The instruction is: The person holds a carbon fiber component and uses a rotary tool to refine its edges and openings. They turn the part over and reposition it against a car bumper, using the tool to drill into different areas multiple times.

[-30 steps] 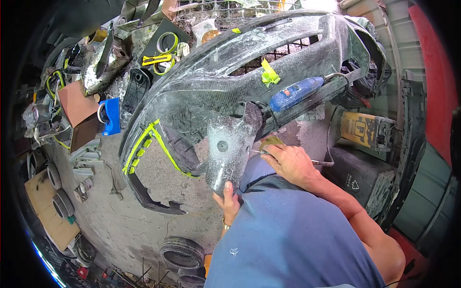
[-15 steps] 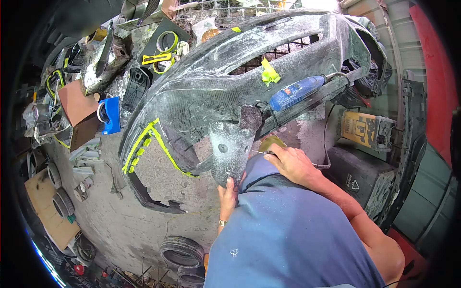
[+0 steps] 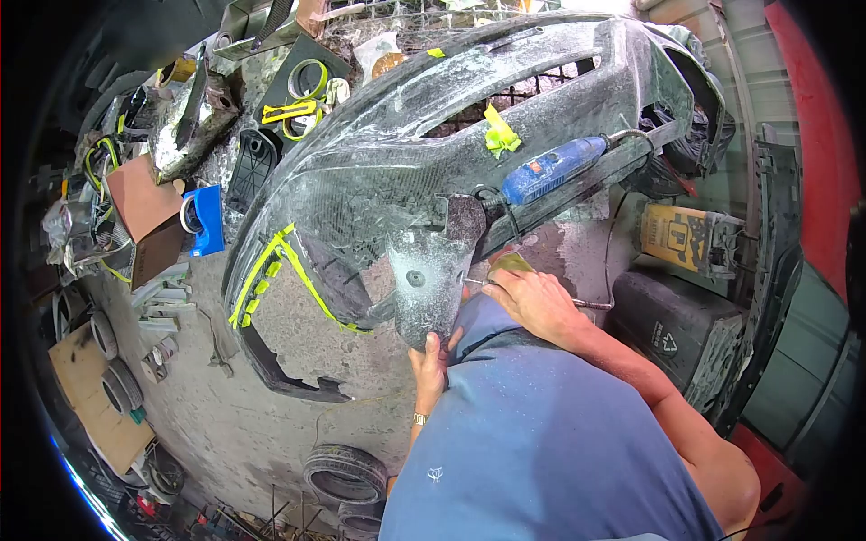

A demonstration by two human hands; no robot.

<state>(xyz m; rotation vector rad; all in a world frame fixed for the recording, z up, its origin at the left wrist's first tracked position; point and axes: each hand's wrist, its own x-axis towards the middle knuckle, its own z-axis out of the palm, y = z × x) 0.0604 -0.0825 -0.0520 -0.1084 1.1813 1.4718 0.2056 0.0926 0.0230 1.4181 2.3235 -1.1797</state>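
A grey dust-coated bracket-like part (image 3: 424,284) with a hole near its middle is upright in front of me. Its lower end is gripped by my left hand (image 3: 431,362), thumb on the near face and fingers behind. My right hand (image 3: 534,305) is closed around the handpiece of a flexible-shaft rotary tool, mostly hidden by my fingers. A thin bit points left from it, its tip right at the part's right edge. The flexible shaft (image 3: 591,305) leads back toward a blue rotary tool body (image 3: 555,169) resting on the large black bumper (image 3: 361,194).
Yellow-green tape (image 3: 307,288) borders the bumper's lower opening. On the left bench lie tape rolls (image 3: 308,79), a yellow cutter (image 3: 289,111) and a cardboard box (image 3: 144,212). Tires (image 3: 345,473) stand below; a black bin (image 3: 672,329) and yellow box (image 3: 681,239) are at right.
The dusty part has tipped slightly and shifted a little left. My right hand has moved slightly left with the handpiece, its bit staying at the part's edge.
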